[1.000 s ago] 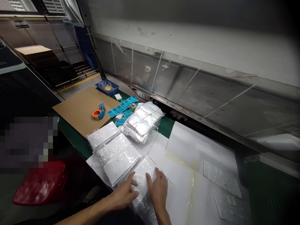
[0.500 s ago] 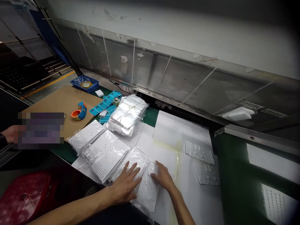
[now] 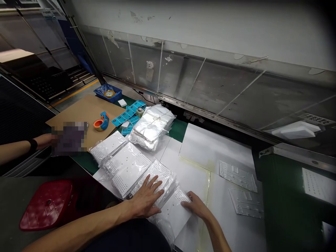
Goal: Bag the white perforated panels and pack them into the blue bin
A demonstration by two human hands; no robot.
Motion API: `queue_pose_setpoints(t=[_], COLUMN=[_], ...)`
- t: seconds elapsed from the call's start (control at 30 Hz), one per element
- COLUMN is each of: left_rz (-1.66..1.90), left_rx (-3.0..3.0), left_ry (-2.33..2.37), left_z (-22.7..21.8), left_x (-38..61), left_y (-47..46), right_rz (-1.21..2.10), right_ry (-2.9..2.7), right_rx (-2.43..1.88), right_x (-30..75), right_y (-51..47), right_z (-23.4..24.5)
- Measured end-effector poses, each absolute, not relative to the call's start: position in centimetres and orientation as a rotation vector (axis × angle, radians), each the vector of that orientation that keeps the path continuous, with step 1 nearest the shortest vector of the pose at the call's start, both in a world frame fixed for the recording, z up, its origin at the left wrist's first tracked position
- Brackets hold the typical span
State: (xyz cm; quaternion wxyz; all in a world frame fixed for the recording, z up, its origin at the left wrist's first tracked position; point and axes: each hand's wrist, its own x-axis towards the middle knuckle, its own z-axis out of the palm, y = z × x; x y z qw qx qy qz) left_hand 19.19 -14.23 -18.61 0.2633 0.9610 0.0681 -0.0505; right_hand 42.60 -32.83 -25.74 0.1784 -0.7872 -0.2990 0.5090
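My left hand (image 3: pixel 147 196) lies with fingers spread on a stack of clear-bagged white slotted panels (image 3: pixel 163 172). My right hand (image 3: pixel 195 205) grips the right edge of another bagged white panel (image 3: pixel 176 211), its thumb on top and the other fingers partly hidden at the edge. This panel lies at an angle near the table's front, its loose plastic bag end hanging toward me. To the left are more bagged panels (image 3: pixel 130 164), side by side in overlapping piles.
Behind the panels sits a tied bundle of clear bags (image 3: pixel 151 124), beside blue labels (image 3: pixel 128 113) and a tape dispenser (image 3: pixel 102 122). Two bare panels (image 3: pixel 237 175) lie right, near a green conveyor belt (image 3: pixel 286 196). Another person's hand (image 3: pixel 43 140) is at left, above a red stool (image 3: pixel 47 206).
My right hand has gone from resting on the bagged panel to gripping its edge, and the panel has turned and shifted right. My left hand stays spread. The view has swung left.
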Motion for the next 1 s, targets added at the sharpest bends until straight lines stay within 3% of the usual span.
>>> queue_pose_setpoints(t=[0.23, 0.43, 0.67, 0.8, 0.9, 1.0], left_rz=[0.07, 0.19, 0.383, 0.43, 0.355, 0.236], left_rx=[2.484, 2.429, 2.358, 2.273, 2.212, 2.127], left_ry=[0.269, 0.272, 0.308, 0.329, 0.305, 0.267], left_z=[-16.3, -16.0, -18.3, -18.0, -16.9, -15.5], left_x=[19.2, 19.5, 21.4, 23.0, 24.3, 25.5], left_y=[-14.7, -15.6, -16.5, -17.1, -17.8, -18.7], right_rz=[1.344, 0.849, 0.209, -0.21, -0.163, 0.023], right_ry=[-0.722, -0.493, 0.007, 0.149, -0.098, -0.279], right_rx=[-2.201, -2.357, -2.225, -2.546, -2.898, -2.948], right_x=[43.7, 40.8, 41.7, 46.7, 52.4, 57.6], right_y=[-33.4, -32.1, -39.1, -46.9, -50.9, -52.3], right_z=[-25.6, -24.6, -14.8, -8.1, -5.4, -4.9])
